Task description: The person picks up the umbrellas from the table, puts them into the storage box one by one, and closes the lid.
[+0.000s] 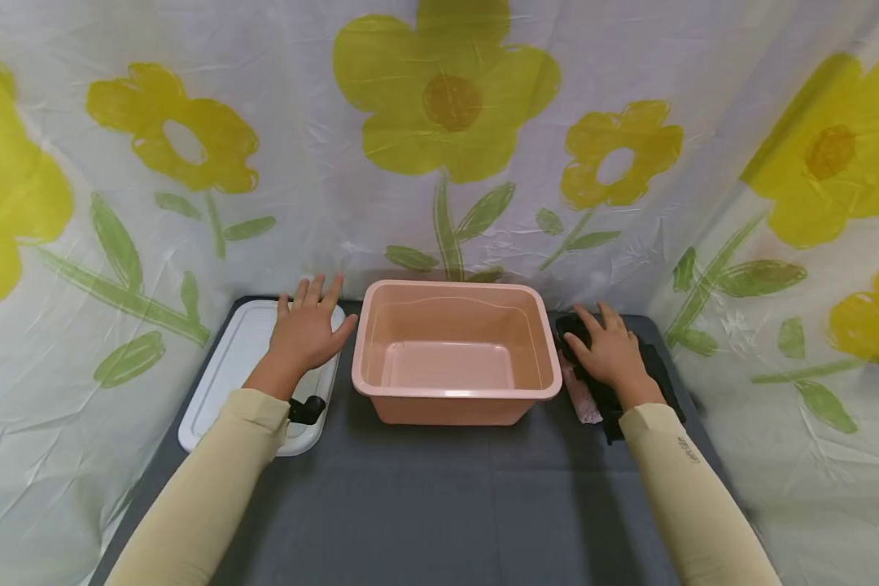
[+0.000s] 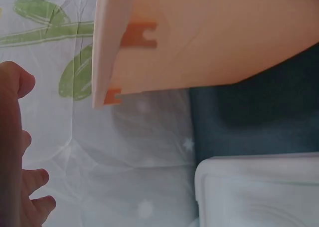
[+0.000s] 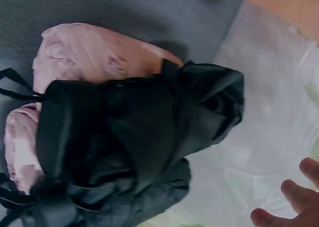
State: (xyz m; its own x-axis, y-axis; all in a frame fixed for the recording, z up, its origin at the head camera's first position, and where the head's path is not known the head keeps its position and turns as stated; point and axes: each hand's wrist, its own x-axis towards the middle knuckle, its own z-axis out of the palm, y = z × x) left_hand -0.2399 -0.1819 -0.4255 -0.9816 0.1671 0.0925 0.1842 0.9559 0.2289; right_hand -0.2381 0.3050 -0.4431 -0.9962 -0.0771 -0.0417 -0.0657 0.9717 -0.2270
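A peach-pink plastic tub [image 1: 450, 411] stands in the middle of the table, and its inside shows nothing in it. To its left lies a white plastic lid [image 1: 223, 382], flat on the table. My left hand [image 1: 303, 334] is held above the lid with fingers spread, holding nothing. On the right, a black fabric bundle [image 3: 144, 127] with straps lies partly over a pink crinkled bundle [image 3: 89, 50]. Over the black bundle hovers my right hand [image 1: 606, 350], its fingers spread and apart from the cloth in the right wrist view.
A dark grey cloth [image 1: 439, 505] covers the table. White sheeting [image 1: 300, 106] printed with yellow flowers closes off the back and both sides, close to the table's edges. The tub's far rim stands near the back sheet.
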